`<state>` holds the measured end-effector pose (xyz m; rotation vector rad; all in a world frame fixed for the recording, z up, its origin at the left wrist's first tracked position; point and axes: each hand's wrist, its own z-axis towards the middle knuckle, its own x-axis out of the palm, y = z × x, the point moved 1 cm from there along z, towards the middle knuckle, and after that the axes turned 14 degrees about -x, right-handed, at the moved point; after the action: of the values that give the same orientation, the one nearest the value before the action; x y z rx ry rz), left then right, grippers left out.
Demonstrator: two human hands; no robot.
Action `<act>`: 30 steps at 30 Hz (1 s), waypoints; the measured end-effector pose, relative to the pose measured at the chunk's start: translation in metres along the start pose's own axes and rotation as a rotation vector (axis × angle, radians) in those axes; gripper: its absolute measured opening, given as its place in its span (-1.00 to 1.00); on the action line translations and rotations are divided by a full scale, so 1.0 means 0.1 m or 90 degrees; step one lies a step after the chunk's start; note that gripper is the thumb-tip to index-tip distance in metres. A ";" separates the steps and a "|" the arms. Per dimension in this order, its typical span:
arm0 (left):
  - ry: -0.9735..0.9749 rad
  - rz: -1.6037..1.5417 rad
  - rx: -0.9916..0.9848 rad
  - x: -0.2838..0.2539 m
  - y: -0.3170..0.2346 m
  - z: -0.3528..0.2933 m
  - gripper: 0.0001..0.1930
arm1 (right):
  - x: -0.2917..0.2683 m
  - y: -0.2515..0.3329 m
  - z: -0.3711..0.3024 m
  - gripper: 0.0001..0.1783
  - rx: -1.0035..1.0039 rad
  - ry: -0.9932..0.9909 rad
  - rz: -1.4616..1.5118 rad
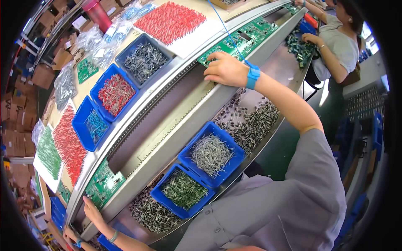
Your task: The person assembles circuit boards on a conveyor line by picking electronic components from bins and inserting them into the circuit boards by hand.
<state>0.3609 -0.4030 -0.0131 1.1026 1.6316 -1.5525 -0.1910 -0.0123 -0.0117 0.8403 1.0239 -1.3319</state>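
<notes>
My right hand (228,70), with a blue wrist strap, has its fingers curled over the near end of a long green circuit board (238,41) lying in the conveyor track. Its thumb is beside the metal rail. At the lower left, my left hand (94,212) touches the near corner of another green circuit board (102,184) in the same track, fingers stretched out. Between the two boards the track (167,108) shows its bare bed. Close to my body, a blue bin of silver-leaded parts (211,154) adjoins a blue bin of green parts (184,190).
Beyond the track stand bins of dark (144,60), red (115,94) and blue parts (96,125). Sheets of upright red (169,21) and green pieces (49,154) lie there too. Loose capacitors (255,125) cover the near tray. Co-workers' hands (71,234) are at both ends.
</notes>
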 end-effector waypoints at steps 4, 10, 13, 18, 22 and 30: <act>0.064 0.001 0.090 0.25 -0.71 -0.43 -0.42 | -0.08 -0.31 -0.20 -0.85 0.003 -0.022 0.040; 0.094 -0.040 0.348 0.71 -1.28 -0.97 -0.61 | -0.19 -0.86 -0.56 -0.88 0.206 0.072 -0.102; 0.224 0.019 0.260 0.72 -1.66 -1.22 -0.52 | -0.19 -0.91 -0.55 -0.87 0.262 0.078 -0.197; 0.154 0.086 0.245 0.90 -1.52 -1.26 -0.46 | -0.09 -0.89 0.09 -0.86 0.253 -0.085 -0.042; 0.101 0.090 0.303 0.97 -1.42 -1.24 -0.48 | 0.19 -1.10 0.52 -0.83 0.300 -0.143 0.014; 0.089 0.078 0.291 0.93 -1.44 -1.30 -0.43 | 0.53 -1.06 0.66 -0.84 0.297 -0.169 -0.072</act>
<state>0.2051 -0.2551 -0.0123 1.5478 1.2923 -1.8510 -0.2920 -0.1018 -0.0292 0.9233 0.5649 -1.7633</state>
